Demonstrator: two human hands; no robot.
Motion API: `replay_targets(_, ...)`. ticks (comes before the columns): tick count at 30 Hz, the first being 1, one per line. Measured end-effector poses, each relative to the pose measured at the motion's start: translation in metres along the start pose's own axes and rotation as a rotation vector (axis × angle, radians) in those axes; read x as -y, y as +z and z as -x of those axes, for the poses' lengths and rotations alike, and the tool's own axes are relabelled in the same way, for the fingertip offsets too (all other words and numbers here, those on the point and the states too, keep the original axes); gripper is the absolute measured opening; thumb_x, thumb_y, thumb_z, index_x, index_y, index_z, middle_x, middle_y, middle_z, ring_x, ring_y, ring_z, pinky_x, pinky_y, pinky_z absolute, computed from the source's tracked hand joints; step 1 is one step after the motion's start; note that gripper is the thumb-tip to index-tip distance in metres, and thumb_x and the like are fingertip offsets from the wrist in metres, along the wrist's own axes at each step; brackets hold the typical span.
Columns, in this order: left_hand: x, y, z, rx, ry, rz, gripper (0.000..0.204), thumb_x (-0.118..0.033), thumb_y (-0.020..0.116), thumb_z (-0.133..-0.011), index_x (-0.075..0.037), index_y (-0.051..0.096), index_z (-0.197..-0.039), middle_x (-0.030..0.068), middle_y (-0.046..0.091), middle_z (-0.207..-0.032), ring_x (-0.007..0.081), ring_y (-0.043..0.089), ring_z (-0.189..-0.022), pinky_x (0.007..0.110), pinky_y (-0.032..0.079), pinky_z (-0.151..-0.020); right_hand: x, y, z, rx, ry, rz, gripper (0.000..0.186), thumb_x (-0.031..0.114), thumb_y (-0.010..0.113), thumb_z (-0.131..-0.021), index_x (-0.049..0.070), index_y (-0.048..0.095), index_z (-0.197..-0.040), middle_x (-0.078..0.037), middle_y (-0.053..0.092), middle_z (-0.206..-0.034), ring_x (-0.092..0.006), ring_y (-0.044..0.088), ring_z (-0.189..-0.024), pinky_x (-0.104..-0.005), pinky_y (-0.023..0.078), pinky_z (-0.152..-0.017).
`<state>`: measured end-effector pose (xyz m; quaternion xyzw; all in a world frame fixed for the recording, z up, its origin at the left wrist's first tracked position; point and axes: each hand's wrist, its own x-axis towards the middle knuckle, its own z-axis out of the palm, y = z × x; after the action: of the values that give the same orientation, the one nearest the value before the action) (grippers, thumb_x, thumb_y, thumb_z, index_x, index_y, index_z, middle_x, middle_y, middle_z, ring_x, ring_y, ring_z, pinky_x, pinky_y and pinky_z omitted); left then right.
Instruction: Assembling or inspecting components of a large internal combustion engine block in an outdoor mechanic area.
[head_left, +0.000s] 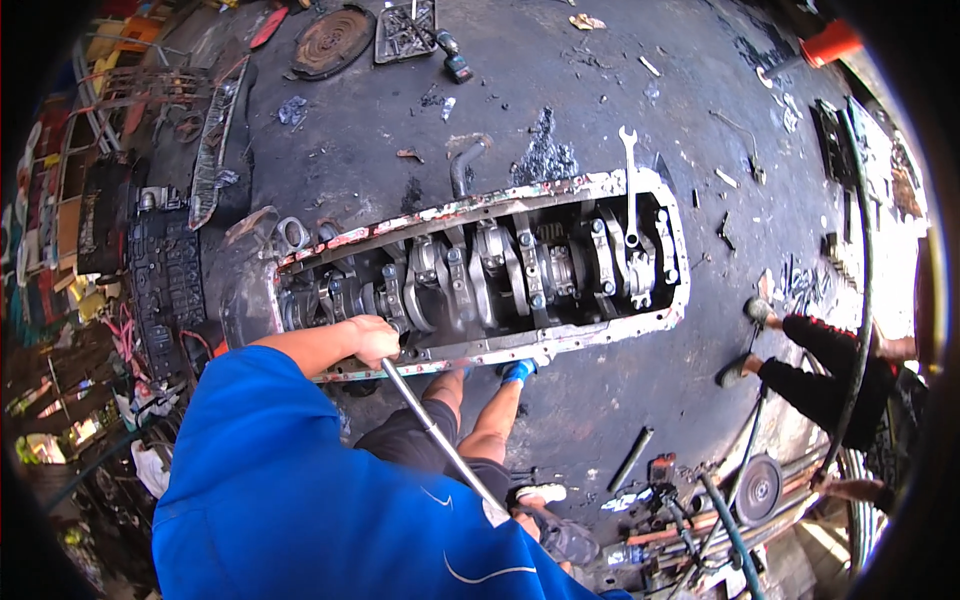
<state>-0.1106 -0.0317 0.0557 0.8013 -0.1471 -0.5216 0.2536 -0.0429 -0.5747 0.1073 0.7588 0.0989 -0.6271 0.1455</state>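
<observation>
Fingers of the left hand are curled around the top end of a long shiny bar. The bar is tilted down and to the right, and its low end is partly hidden by the blue shirt. The left hand is held over the near edge of a big metal engine, close to its left end. The right hand cannot be made out, so it cannot be told if its fingers are open or closed. The engine is set in the middle on the dark floor, with its open side turned up. Inside it, a thick, bumpy shaft can be seen, with bolts beside it. A wrench is laid across the far edge near the right end, with its ring end inside. A bent pipe is seen just past the far edge. Farther off, a drill, a tray full of small bits and a round rusty plate are seen on the floor. At the right, another person in dark pants is seen, partly crossed by a black hose.
</observation>
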Motion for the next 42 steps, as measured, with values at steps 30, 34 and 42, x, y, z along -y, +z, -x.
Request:
replay_targets(30,0.059,-0.164,-0.035,-0.050,-0.012,-0.091,0.025,-0.032,0.072,-0.072,-0.011,0.067,-0.084,0.0074,0.065,-0.089,0.0263,0.066,-0.092,0.041,0.054,-0.078,0.013,-0.158,-0.047,-0.196,-0.164,-0.072,0.029,0.032,0.071,-0.074,0.009,0.072,-0.092,-0.022,0.071,-0.088,-0.0404,0.068,-0.090,-0.0480,0.054,-0.083)
replay_targets(34,0.061,-0.119,-0.026,-0.301,-0.027,0.148,0.027,-0.029,0.075,-0.070,-0.007,0.068,-0.083,0.0077,0.066,-0.091,0.0255,0.063,-0.096,0.040,0.054,-0.081,0.000,-0.266,-0.072,-0.469,-0.220,0.117,0.013,0.013,0.067,-0.068,0.012,0.072,-0.080,-0.016,0.072,-0.079,-0.0345,0.072,-0.079,-0.0441,0.057,-0.073)
replay_targets(42,0.070,-0.133,-0.035,-0.545,-0.268,0.259,0.040,-0.032,0.079,-0.067,-0.008,0.070,-0.098,0.0086,0.068,-0.104,0.0293,0.065,-0.100,0.040,0.054,-0.088,0.039,-0.435,-0.052,-0.550,-0.326,0.305,0.012,0.021,0.070,-0.073,0.009,0.069,-0.076,-0.017,0.069,-0.072,-0.0333,0.071,-0.073,-0.0427,0.058,-0.069)
